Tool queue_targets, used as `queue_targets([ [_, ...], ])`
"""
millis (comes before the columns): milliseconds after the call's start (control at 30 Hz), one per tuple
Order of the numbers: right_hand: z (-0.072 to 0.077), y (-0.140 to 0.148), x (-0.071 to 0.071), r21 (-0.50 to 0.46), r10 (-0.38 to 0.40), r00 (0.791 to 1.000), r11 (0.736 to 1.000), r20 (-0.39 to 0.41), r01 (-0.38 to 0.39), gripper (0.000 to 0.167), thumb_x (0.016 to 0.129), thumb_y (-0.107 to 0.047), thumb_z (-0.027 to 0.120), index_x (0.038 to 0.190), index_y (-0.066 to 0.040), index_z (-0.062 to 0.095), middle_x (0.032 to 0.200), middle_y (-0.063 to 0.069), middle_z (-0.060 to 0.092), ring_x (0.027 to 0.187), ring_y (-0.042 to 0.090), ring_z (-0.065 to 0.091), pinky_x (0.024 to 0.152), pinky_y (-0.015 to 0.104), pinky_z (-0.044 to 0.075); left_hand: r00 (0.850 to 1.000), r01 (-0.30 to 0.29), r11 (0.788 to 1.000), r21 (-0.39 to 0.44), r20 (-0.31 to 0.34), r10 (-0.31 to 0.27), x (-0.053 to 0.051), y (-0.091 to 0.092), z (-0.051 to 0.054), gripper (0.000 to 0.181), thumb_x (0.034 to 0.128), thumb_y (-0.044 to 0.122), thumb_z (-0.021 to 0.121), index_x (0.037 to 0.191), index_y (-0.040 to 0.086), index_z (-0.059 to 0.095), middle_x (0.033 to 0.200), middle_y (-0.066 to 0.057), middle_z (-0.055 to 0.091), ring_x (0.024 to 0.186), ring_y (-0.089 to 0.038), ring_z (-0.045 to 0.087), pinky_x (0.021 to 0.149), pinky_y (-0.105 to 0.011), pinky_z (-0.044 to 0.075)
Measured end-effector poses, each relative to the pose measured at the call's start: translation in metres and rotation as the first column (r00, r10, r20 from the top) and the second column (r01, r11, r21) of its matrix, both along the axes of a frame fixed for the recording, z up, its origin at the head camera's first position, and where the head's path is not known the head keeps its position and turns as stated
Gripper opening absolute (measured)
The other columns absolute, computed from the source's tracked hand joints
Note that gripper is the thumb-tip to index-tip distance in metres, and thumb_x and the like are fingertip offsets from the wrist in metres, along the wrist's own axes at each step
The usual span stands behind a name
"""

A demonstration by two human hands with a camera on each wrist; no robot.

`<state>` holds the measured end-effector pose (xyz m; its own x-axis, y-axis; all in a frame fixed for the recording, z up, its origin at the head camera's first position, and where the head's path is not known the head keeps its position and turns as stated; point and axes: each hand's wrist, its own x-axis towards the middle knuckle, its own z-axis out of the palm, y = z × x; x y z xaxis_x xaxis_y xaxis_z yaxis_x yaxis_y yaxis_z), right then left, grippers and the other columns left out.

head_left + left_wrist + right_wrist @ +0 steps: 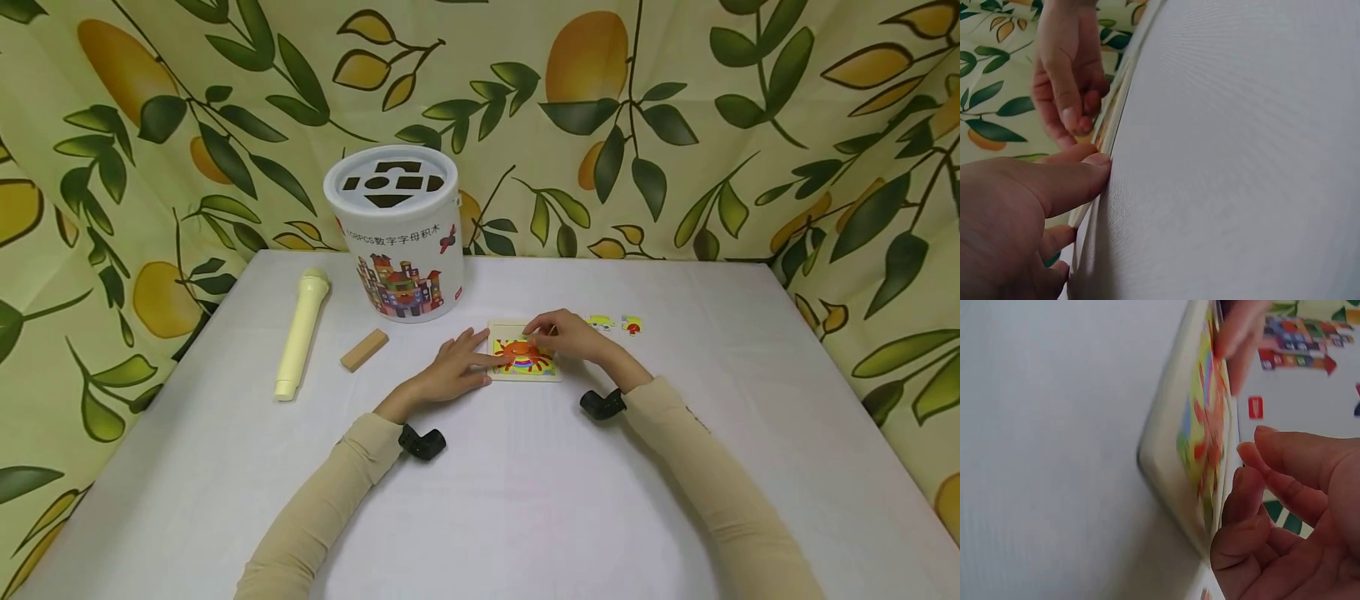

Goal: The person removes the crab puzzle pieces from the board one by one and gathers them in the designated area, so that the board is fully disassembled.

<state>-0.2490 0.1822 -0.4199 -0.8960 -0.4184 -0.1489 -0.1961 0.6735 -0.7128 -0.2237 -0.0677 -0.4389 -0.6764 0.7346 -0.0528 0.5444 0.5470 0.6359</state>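
Observation:
In the head view a small framed puzzle (523,377) with an orange crab picture lies on the table; bare backing shows along its upper part. The left hand (448,373) rests at its left side, fingers spread, one reaching onto the picture. In the left wrist view the left hand (1016,206) touches the frame edge. Over the puzzle's upper right is the right hand (570,335), fingers bent. In the right wrist view the right hand (1297,494) has thumb and forefinger close together beside the puzzle (1200,431); whether a piece is between them cannot be made out.
Loose puzzle pieces (632,325) lie just right of the right hand. A white bucket (405,250) with a shape-cut lid stands behind the left hand. A wooden block (364,350) and a pale yellow microphone-shaped stick (300,337) lie at left. Patterned cloth (480,125) hangs behind the table.

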Motion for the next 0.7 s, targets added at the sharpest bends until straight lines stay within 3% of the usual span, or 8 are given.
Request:
queue_targets([
  [133,-0.001,-0.015,0.001,-0.001,0.041,0.998,0.999,-0.051,-0.041,0.022,0.089,-0.013,0.057,0.106,-0.002,0.065,0.079,0.007,0.059,0.070,0.016,0.046,0.062,0.024,0.039,1.000,-0.005,1.000,0.005,0.001,0.005,0.000,0.000,-0.001,0.038,0.0936,0.022,0.051,0.131,0.021,0.053,0.153,-0.018,0.014,0.141,-0.040,-0.001,0.108,-0.062,0.001],
  [267,-0.002,-0.022,0.002,0.003,0.031,0.997,1.000,-0.074,-0.031,0.021,0.090,-0.014,0.057,0.105,-0.003,0.066,0.076,0.006,0.057,0.069,0.016,0.046,0.061,0.024,0.038,1.000,-0.010,1.000,0.002,0.001,0.010,-0.001,0.001,-0.001,0.038,0.0932,0.021,0.052,0.131,0.021,0.053,0.153,-0.018,0.015,0.141,-0.041,0.000,0.108,-0.063,0.002],
  [700,-0.008,-0.027,0.001,0.065,0.059,0.996,0.996,-0.070,-0.054,0.017,0.093,-0.012,0.050,0.105,-0.007,0.061,0.086,0.008,0.058,0.077,0.019,0.049,0.069,0.026,0.039,0.999,-0.048,0.999,0.012,-0.025,0.048,-0.003,0.001,-0.004,0.035,0.0905,0.020,0.057,0.126,0.022,0.058,0.152,-0.017,0.021,0.141,-0.040,0.007,0.109,-0.061,0.008],
])
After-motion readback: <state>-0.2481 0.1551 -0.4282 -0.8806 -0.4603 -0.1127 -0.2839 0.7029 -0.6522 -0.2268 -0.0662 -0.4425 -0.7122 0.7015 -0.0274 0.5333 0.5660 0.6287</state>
